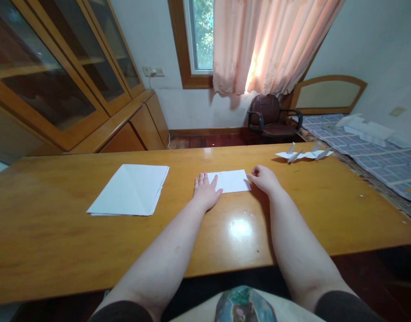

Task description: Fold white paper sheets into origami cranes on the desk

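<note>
Got a small white paper strip (229, 181) lying flat on the worktop (47, 232), right between both hands. Left hand (205, 191) has its fingers (203, 180) spread out flat, tips at the strip's left end. Right hand (264, 179) has its fingers (255, 171) loosely curled at the right end, not pinching anything. Stack of white paper (128, 190) sits off to the left, with folded paper pieces (302, 154) up past the right hand.

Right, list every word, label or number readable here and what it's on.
None readable: the paper stack and the folded sheet show no print.
Wall socket: any markings are too small to read.
</note>
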### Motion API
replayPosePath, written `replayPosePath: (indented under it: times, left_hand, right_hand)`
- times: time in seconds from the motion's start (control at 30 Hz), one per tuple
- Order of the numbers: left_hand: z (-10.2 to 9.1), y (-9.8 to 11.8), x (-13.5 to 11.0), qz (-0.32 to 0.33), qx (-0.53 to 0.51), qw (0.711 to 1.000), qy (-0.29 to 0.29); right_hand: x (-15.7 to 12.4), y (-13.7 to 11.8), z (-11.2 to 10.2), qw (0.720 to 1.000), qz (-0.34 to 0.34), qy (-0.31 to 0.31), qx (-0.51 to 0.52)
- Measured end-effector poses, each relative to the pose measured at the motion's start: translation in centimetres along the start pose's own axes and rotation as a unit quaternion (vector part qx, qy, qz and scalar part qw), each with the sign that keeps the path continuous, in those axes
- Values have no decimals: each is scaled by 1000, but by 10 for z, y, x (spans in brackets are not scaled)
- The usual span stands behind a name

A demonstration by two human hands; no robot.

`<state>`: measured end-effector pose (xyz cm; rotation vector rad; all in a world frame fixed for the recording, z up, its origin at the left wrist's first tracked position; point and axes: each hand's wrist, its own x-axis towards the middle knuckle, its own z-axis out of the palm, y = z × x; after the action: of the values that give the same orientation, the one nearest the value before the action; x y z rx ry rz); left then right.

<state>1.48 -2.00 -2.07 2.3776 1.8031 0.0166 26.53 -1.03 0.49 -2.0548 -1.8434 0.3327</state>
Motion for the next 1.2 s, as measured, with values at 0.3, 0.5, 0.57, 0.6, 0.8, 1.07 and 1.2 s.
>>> replayPosePath:
  times: [0.3,0.5,0.57,0.6,0.8,1.07,1.2]
  left_hand:
    - [-16,-6,4,28,-37,995,93]
    - [-14,13,0,-3,-96,991,99]
    - [-13,13,1,-47,-93,990,93]
    - [-13,12,1,-69,-90,989,92]
    - [-12,-3,4,-178,-71,978,85]
    - [-25,-35,7,-285,-74,955,26]
    - [-27,-47,8,-316,-67,946,18]
  right_hand:
    - [-8,-40,47,969,-177,-148,-87]
    - [-9,-45,48,969,-155,-157,-114]
    - [-9,-46,47,968,-152,-165,-113]
    - [-9,-46,46,968,-151,-169,-111]
    - [-8,-46,45,969,-151,-172,-97]
    - [-8,-45,46,971,-152,-164,-89]
    - [-8,-44,46,971,-149,-165,-87]
